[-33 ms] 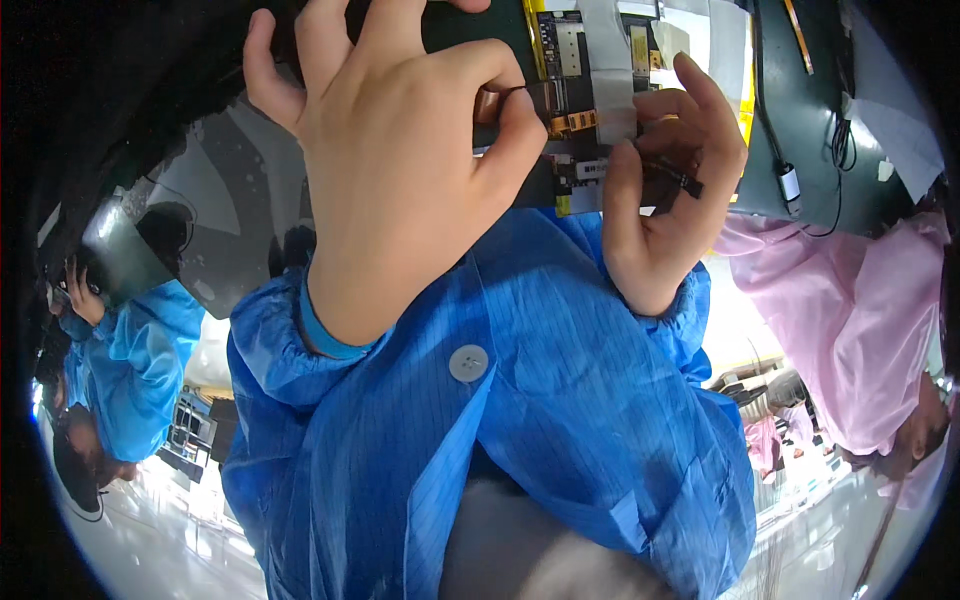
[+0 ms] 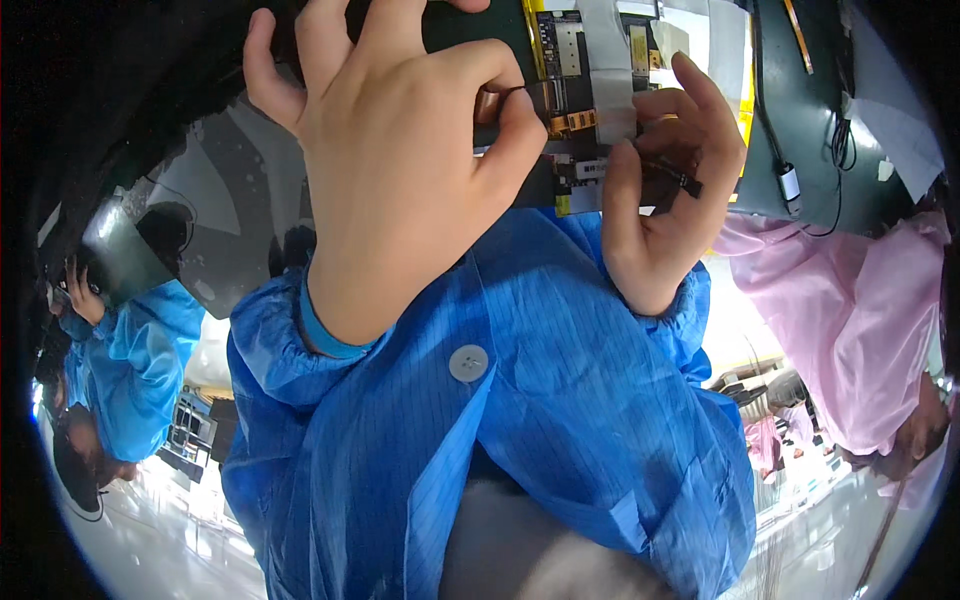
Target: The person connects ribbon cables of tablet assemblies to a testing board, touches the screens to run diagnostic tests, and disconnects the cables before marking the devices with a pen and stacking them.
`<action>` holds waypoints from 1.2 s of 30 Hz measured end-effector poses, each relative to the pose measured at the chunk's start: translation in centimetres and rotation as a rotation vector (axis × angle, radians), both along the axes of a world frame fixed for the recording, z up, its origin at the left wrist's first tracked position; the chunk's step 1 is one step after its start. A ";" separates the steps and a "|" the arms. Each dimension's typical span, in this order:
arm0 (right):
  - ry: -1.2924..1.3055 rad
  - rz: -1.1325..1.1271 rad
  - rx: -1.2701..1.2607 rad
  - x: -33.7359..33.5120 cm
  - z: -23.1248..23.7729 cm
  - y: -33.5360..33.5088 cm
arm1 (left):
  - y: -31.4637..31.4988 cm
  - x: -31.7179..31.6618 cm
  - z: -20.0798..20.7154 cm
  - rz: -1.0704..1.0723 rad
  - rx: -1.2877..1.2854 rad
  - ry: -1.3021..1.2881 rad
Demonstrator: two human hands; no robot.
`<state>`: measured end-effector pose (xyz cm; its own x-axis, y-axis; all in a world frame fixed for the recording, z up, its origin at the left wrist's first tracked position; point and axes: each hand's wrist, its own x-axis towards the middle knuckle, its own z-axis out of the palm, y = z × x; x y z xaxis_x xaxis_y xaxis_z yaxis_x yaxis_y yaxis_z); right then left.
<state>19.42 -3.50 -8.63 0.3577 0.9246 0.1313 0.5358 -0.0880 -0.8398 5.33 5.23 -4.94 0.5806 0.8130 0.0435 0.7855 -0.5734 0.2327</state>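
My left hand [image 2: 400, 160] is closed, its thumb and index finger pinched at the left edge of an opened tablet-like device [image 2: 571, 90]; the other fingers spread away. A copper-brown flex cable [image 2: 487, 106] shows in the loop of that pinch. Over the device's lower right, my right hand [image 2: 680, 180] has its thumb and index finger bent inward. A short black flex cable [image 2: 682, 180] comes out between them, its connector end over the palm. An orange flex connector [image 2: 574, 122] and a strip of grey tape [image 2: 612, 75] lie on the circuit board, between my hands.
A black cable with a silver plug [image 2: 789, 182] lies right of the device on the dark mat [image 2: 800, 110], with an orange strip [image 2: 798, 35] beyond. People in pink [image 2: 820, 300] and blue [image 2: 135, 360] clothing sit at either side.
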 end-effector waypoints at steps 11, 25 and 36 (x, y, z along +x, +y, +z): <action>-0.156 0.050 0.059 0.8 -0.2 0.5 | 0.3 0.6 0.3 0.006 0.012 0.020; -0.329 0.157 0.041 1.2 0.0 0.5 | 0.5 1.0 0.5 -0.053 -0.068 0.075; 0.007 0.134 0.026 2.5 1.7 -1.4 | -0.2 0.9 0.1 -0.083 0.002 -0.100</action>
<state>21.91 -4.89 -6.98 0.2326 0.9603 0.1540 0.5353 0.0058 -0.8447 6.23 5.07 -4.82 0.6382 0.7625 0.1061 0.7087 -0.6358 0.3058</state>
